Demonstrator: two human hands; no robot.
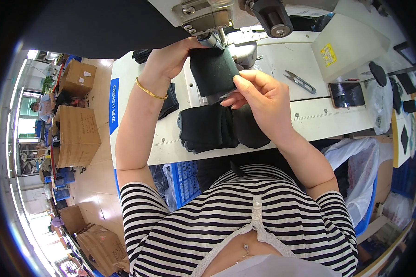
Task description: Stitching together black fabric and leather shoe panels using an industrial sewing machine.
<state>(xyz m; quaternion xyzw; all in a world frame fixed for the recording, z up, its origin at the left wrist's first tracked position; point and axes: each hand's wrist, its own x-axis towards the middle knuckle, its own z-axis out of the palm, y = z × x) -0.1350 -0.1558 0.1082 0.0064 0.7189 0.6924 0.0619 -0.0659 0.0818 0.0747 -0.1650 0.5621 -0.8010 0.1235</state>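
A folded piece of black cloth (pixel 213 70) lies at the needle area of a sewing machine (pixel 212 21), its upper edge close under the presser foot (pixel 211 39). My left hand (pixel 173 57), with a gold bangle on its wrist, is closed at the cloth's upper left edge; its fingertips are partly hidden beside the presser foot. At the cloth's right edge, my right hand (pixel 261 94) pinches it between thumb and fingers. Just below, on the white table (pixel 171 143), lie a stack of folded black cloth pieces (pixel 208 129) and another black piece (pixel 252 127), partly covered by my right hand.
Thread snips (pixel 300 82) and a phone (pixel 346 95) lie right of the machine, near a clear plastic bag (pixel 379 108). A blue crate (pixel 186 180) stands below the table; a lined blue bin (pixel 356 171) is at right. Cardboard boxes (pixel 78 136) line the left aisle.
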